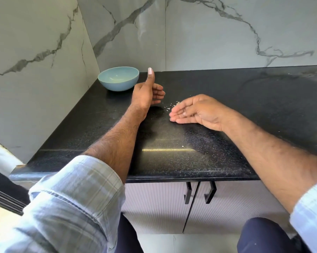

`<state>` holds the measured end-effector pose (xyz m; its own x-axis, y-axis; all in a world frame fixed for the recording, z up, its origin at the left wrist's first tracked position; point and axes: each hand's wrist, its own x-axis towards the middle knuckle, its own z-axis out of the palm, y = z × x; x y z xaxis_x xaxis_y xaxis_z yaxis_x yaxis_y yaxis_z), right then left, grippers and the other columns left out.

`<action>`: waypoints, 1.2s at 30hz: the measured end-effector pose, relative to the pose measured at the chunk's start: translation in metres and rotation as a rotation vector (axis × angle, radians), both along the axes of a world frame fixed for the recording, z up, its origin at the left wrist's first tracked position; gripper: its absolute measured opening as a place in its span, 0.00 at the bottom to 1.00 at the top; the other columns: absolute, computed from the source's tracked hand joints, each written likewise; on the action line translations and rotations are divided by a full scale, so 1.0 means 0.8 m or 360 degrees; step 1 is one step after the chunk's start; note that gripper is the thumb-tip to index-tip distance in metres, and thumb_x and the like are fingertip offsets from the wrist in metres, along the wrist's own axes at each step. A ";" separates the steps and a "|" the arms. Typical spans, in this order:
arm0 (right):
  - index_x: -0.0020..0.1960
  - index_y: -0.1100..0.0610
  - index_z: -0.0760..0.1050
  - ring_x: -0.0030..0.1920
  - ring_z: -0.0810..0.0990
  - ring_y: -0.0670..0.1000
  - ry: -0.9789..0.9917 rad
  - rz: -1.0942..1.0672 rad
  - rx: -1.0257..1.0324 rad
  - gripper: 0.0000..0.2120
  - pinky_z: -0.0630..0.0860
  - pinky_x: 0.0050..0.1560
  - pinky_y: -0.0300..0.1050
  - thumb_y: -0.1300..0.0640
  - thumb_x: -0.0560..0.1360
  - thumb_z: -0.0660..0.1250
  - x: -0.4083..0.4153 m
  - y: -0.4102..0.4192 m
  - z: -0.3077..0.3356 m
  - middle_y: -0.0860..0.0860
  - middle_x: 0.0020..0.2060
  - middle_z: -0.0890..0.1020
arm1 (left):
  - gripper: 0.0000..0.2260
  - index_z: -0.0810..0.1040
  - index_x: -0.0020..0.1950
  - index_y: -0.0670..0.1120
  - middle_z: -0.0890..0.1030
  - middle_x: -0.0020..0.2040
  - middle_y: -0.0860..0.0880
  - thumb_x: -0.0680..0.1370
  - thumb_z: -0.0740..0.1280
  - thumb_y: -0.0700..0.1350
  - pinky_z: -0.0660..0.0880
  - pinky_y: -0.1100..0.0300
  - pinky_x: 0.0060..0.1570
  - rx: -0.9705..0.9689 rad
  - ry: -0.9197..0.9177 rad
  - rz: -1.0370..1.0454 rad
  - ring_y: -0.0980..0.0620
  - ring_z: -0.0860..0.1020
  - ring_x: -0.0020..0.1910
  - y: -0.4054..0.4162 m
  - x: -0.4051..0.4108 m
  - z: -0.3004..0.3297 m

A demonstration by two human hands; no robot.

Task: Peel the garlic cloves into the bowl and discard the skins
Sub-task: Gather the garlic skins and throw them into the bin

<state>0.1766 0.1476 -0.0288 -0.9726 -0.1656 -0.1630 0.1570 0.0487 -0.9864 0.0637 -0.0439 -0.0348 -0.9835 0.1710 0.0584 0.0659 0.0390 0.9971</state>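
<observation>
Head view: bowl (118, 78) sits at back left corner of counter (227, 110), looks empty or nearly so, can't tell for sure. Few pale skin bits (172, 105) lie on counter betw. the hands, just off right fingertips. No whole cloves visible. Left hand (148, 94) stands on edge, thumb up, fingers loosely curled, holding nothing. Right hand (194, 111) flat-ish, palm up, fingers relaxed; maybe scraps in palm, too small to tell. Prob. near end: skins left to clear.

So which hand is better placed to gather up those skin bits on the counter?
Probably the right hand: its straight fingers lie beside the skin bits on the counter. The left hand, thumb up and holding nothing, sits farther off, next to the bowl.
</observation>
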 end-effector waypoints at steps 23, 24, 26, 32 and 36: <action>0.68 0.49 0.81 0.63 0.78 0.51 0.0923 0.0214 0.1813 0.15 0.75 0.67 0.50 0.58 0.84 0.65 -0.086 -0.026 0.003 0.48 0.62 0.80 | 0.34 0.84 0.50 0.40 0.88 0.46 0.40 0.84 0.56 0.69 0.84 0.43 0.56 0.0429 0.0077 0.0206 0.45 0.86 0.46 -0.012 -0.019 -0.016; 0.70 0.46 0.79 0.65 0.76 0.50 0.0959 0.0354 0.1867 0.16 0.73 0.69 0.51 0.54 0.84 0.65 -0.079 -0.027 -0.003 0.48 0.64 0.79 | 0.34 0.84 0.50 0.40 0.88 0.46 0.40 0.84 0.56 0.69 0.84 0.44 0.57 0.0435 0.0064 0.0217 0.45 0.86 0.45 -0.013 -0.019 -0.016; 0.72 0.43 0.78 0.70 0.73 0.51 0.1080 0.0440 0.1984 0.16 0.67 0.74 0.49 0.50 0.85 0.63 -0.066 -0.023 -0.014 0.47 0.68 0.79 | 0.34 0.84 0.49 0.41 0.88 0.45 0.41 0.84 0.56 0.70 0.84 0.44 0.57 0.0425 0.0035 0.0226 0.46 0.86 0.46 -0.012 -0.018 -0.016; 0.65 0.50 0.84 0.65 0.81 0.49 0.1298 0.0289 0.2098 0.14 0.75 0.70 0.51 0.58 0.83 0.66 -0.044 0.011 -0.019 0.46 0.64 0.84 | 0.34 0.84 0.50 0.39 0.87 0.44 0.41 0.85 0.56 0.68 0.83 0.42 0.59 0.0268 0.0081 0.0153 0.46 0.85 0.45 -0.007 -0.006 -0.015; 0.57 0.48 0.85 0.53 0.83 0.51 0.1248 0.0199 0.2355 0.16 0.82 0.56 0.52 0.64 0.77 0.66 -0.033 0.017 -0.012 0.44 0.54 0.86 | 0.33 0.84 0.49 0.39 0.86 0.44 0.41 0.85 0.57 0.68 0.83 0.41 0.59 0.0248 0.0111 0.0116 0.45 0.85 0.45 -0.008 0.009 -0.014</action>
